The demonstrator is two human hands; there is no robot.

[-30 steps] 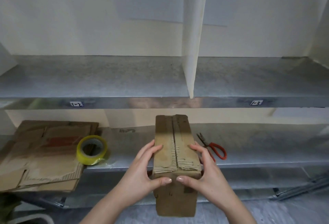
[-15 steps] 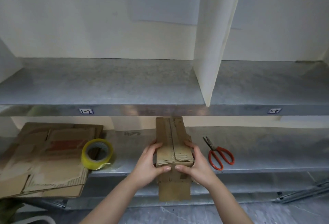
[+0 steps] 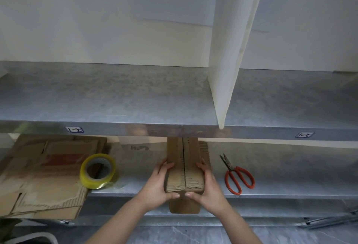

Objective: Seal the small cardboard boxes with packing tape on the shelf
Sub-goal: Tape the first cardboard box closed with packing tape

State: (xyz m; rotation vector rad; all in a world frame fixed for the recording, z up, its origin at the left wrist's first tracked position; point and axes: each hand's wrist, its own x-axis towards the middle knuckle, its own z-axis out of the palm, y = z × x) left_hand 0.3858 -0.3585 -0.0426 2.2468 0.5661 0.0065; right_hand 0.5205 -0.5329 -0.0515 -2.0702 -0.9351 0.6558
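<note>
Brown corrugated card fills the gap between two bare hands: the left hand (image 3: 157, 185) wraps the left side of the small cardboard box (image 3: 184, 166), fingers (image 3: 164, 166) close together and curled up onto its top edge, thumb hooked across the near end. The right hand (image 3: 210, 189) mirrors it on the right side, fingers (image 3: 201, 166) bent over the top edge, thumb on the near end too (the two thumb tips almost meet at the middle).

On the front lip of the upper shelf (image 3: 116, 96), a small blue-edged label (image 3: 74, 129) reads "1-2", and further right a second label (image 3: 304, 134) reads "1-3". A dark scrawl on the surface behind the box cannot be read.

The box lies lengthwise on the lower shelf (image 3: 290, 170), its near end hanging over the front edge and its far end hidden under the upper shelf. Its top flaps meet in a dark centre seam, and their near edges are crumpled and frayed.

To the left, flattened cardboard (image 3: 38, 176) lies in a pile with a yellowish roll of packing tape (image 3: 97, 170) leaning on it. Right of the box lie red-handled scissors (image 3: 239, 177), blades apart. A white divider (image 3: 230, 50) stands on the upper shelf.
</note>
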